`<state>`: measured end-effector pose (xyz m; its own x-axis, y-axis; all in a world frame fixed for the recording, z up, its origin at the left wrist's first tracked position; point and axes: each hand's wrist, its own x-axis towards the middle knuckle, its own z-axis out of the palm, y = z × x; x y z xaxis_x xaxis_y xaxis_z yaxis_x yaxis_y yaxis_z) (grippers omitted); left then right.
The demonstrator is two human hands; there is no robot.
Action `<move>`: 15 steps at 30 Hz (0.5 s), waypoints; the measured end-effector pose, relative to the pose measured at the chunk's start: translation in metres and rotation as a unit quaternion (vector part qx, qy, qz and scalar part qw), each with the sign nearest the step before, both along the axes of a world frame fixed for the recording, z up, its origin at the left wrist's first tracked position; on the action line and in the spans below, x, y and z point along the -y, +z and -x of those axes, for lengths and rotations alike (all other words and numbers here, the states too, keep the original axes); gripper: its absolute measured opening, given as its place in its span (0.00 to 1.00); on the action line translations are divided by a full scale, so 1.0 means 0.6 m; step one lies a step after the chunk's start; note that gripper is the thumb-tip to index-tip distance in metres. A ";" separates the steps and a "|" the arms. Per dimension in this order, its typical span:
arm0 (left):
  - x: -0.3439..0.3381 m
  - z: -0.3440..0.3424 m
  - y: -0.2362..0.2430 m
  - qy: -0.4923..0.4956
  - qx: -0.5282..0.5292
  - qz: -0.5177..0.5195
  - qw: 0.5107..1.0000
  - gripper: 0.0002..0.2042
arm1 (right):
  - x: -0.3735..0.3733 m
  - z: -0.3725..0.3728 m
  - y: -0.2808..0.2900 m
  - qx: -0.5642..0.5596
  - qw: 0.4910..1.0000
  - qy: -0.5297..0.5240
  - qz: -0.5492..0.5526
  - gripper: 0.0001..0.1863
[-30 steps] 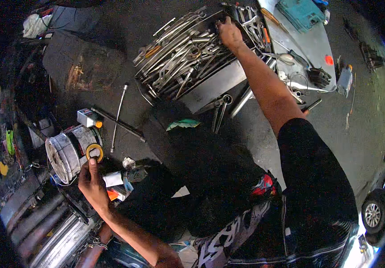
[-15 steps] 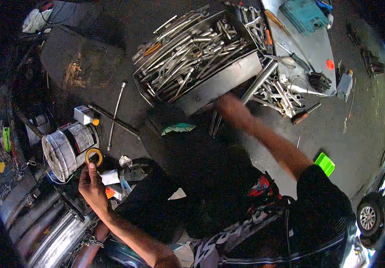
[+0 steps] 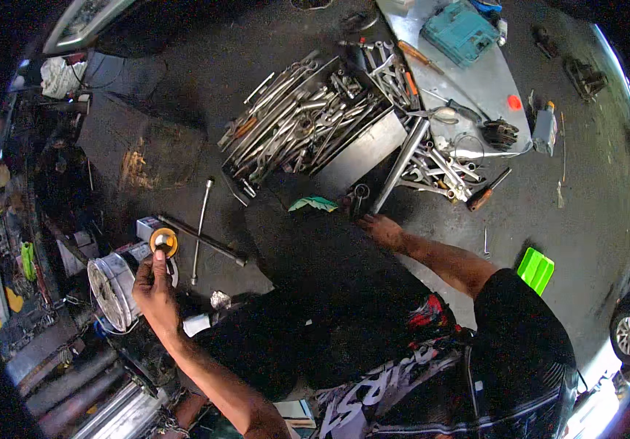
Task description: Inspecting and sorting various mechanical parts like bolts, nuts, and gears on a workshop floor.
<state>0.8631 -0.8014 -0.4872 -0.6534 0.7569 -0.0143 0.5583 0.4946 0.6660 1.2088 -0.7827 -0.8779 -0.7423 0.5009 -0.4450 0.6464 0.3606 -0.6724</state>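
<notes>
The left hand (image 3: 155,282) pinches a yellow ring (image 3: 163,241) between thumb and fingers, holding it up just beside a round metal drum (image 3: 112,290) and a small box (image 3: 147,227); the right hand (image 3: 380,229) lies open and empty, palm down, on the dark floor (image 3: 585,219) just below a green scrap (image 3: 314,204) and the tool tray (image 3: 307,124); a long socket wrench (image 3: 201,228) lies between the hands; loose spanners (image 3: 439,164) and a teal case (image 3: 461,31) sit farther off; a green block (image 3: 535,270) lies to the right.
</notes>
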 end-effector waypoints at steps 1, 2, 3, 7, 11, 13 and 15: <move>-0.002 0.002 0.005 0.047 0.049 0.034 0.997 0.14 | -0.003 -0.007 0.002 -0.012 1.000 -0.011 0.027 0.25; -0.004 0.002 0.007 0.020 0.055 0.009 0.998 0.14 | -0.005 -0.024 0.002 -0.014 0.990 -0.035 0.133 0.23; -0.006 0.002 0.006 0.011 0.036 0.006 0.999 0.14 | -0.005 -0.035 -0.001 -0.016 0.970 -0.058 0.237 0.22; -0.004 0.003 0.009 0.021 0.036 -0.001 0.999 0.14 | 0.021 -0.020 -0.061 -0.153 0.977 0.020 -0.148 0.22; -0.002 0.001 0.009 0.033 0.050 0.007 0.998 0.14 | 0.043 -0.004 -0.126 -0.075 0.990 -0.002 0.118 0.24; -0.004 0.000 0.008 0.032 0.045 0.006 0.998 0.14 | 0.051 -0.006 -0.125 -0.077 0.959 -0.123 0.245 0.25; -0.007 0.001 0.006 0.044 0.055 0.020 0.997 0.14 | 0.056 -0.018 -0.097 -0.148 0.954 -0.170 0.197 0.22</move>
